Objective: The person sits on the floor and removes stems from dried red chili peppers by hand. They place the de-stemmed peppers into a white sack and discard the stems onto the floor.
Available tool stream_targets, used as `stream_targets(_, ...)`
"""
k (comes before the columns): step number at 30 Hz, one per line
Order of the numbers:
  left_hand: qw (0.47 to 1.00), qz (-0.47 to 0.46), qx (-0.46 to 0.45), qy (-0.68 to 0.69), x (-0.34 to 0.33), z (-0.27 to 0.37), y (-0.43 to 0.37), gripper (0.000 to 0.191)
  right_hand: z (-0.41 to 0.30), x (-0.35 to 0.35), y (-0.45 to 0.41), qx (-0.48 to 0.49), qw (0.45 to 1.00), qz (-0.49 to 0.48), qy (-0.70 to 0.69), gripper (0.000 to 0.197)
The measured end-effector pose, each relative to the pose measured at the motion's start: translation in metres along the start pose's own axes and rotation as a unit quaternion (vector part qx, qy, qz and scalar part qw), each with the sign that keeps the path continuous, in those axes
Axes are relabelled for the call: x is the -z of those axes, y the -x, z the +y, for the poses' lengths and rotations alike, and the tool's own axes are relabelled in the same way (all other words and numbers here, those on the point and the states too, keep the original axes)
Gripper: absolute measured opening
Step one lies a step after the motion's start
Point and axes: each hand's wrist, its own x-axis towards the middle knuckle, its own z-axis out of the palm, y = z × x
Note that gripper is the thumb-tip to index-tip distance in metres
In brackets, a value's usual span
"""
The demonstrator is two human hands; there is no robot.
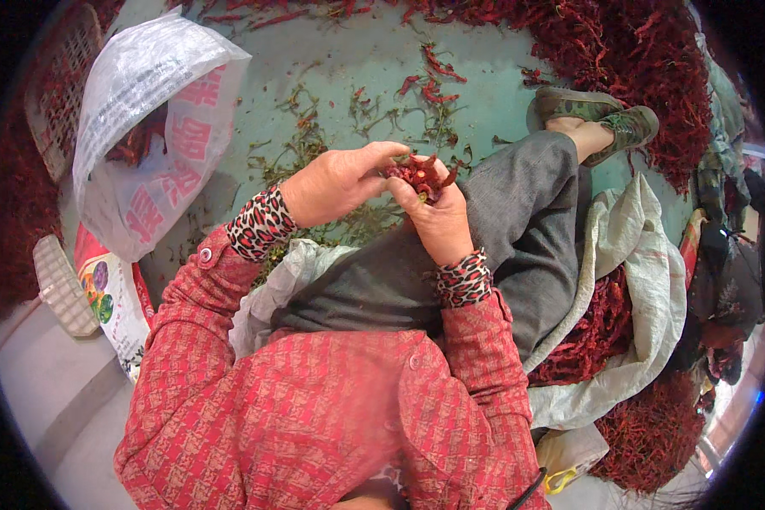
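Above my lap, my right hand is closed around a small bunch of dried red chili peppers. One green stem end shows by the thumb, and the curled tips stick out between the fingers. My left hand meets the bunch from the left, its thumb and fingertips pinching the bunch's near edge. How many chilies each hand grips is hidden by the fingers. Below the hands, greenish stem scraps are scattered over the green floor sheet. A few loose red chilies lie just beyond.
To the left stands an open translucent plastic bag with red chilies inside, near a plastic crate. At right, an open white woven sack holds chilies. Large chili heaps border the sheet. My crossed legs fill the middle.
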Motion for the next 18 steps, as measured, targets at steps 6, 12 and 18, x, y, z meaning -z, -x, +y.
stream_targets(6, 0.998, -0.029, 0.031, -0.051, 0.003, 0.005, 0.008, 0.023, -0.004, 0.004, 0.004, -0.065, 0.997, -0.004, 0.050, 0.019)
stream_targets(12, 0.996, -0.032, 0.081, 0.010, -0.008, 0.000, 0.006, 0.020, -0.010, 0.000, 0.004, -0.085, 0.994, 0.049, -0.040, 0.018)
stream_targets(18, 0.897, 0.057, 0.307, 0.313, -0.027, -0.042, -0.010, 0.021, -0.003, -0.002, 0.006, 0.058, 0.995, 0.033, -0.069, 0.017)
